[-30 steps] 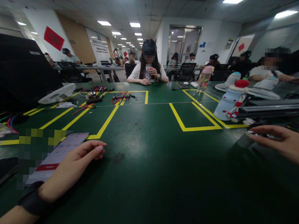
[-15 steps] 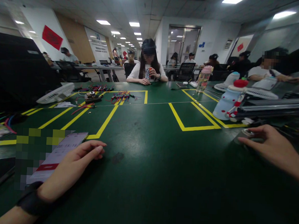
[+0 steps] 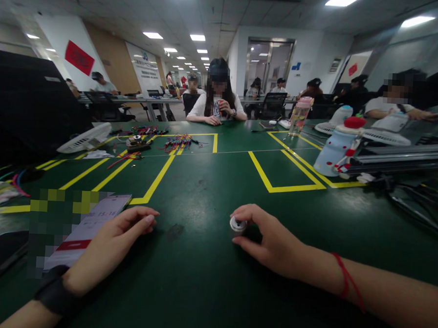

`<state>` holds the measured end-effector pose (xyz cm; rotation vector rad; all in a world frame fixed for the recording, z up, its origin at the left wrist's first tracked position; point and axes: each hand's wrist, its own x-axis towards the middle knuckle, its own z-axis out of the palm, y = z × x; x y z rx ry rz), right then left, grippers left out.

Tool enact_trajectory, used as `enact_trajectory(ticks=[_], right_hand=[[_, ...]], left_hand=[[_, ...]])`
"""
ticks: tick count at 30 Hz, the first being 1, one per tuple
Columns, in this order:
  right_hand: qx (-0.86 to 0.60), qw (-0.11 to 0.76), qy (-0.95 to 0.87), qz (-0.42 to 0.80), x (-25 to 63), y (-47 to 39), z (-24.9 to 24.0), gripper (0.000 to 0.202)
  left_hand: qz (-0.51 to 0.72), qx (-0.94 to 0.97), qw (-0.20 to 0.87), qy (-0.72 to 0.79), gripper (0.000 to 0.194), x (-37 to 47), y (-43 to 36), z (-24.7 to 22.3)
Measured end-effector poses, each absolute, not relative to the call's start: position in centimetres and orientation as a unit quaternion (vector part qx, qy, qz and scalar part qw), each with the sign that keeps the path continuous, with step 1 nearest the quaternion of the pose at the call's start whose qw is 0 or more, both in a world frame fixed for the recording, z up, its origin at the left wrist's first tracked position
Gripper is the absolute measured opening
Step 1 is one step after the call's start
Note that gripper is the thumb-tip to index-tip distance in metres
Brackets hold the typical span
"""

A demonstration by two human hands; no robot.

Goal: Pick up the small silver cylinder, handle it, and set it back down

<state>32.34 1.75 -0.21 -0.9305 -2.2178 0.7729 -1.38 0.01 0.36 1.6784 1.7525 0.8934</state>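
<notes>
On the table [image 3: 194,280], the left hand [image 3: 121,237] lies loosely curled and part open, nothing visible in its fingers, partly over a phone [image 3: 94,221]. To its right and well apart, the right hand [image 3: 275,243] pinches a small cylinder [image 3: 237,227] between thumb and fingertips; the cylinder sits at the hand's left end, its round top facing up. Farther away are a blue bottle [image 3: 331,153], then coloured wires [image 3: 179,142].

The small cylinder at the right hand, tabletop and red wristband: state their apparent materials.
Small cylinder: plastic or metal, unclear; pale, smooth-looking rim.
Tabletop: perhaps laminate or rubber; smooth green, soft sheen.
Red wristband: probably textile cord; thin, loose end trailing.
</notes>
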Motion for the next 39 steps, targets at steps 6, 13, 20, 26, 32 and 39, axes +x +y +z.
enact_trajectory(ticks=[6,13,20,26,32,39], right_hand=[[-0.375,0.311,-0.802,0.346,32.6,1.8,-1.0,0.06],[-0.363,0.332,-0.783,0.38,32.2,2.0,-1.4,0.059],[-0.377,0.326,-0.799,0.337,32.2,1.8,-0.8,0.049],[-0.39,0.322,-0.804,0.313,32.2,1.8,-0.5,0.039],[-0.396,0.313,-0.805,0.311,32.0,1.8,-0.6,0.038],[-0.485,0.339,-0.779,0.208,38.3,2.7,1.6,0.047]], left_hand=[[0.276,0.68,0.272,0.622,0.031,1.9,0.4,1.5],[0.286,0.802,0.271,0.448,0.02,11.7,1.0,4.5],[0.36,0.767,0.243,0.472,0.017,11.5,1.8,5.1],[0.262,0.793,0.247,0.491,0.013,10.7,1.6,1.8],[0.231,0.81,0.222,0.491,0.018,11.3,1.3,0.8],[0.313,0.684,0.275,0.598,0.03,3.7,0.5,2.0]])
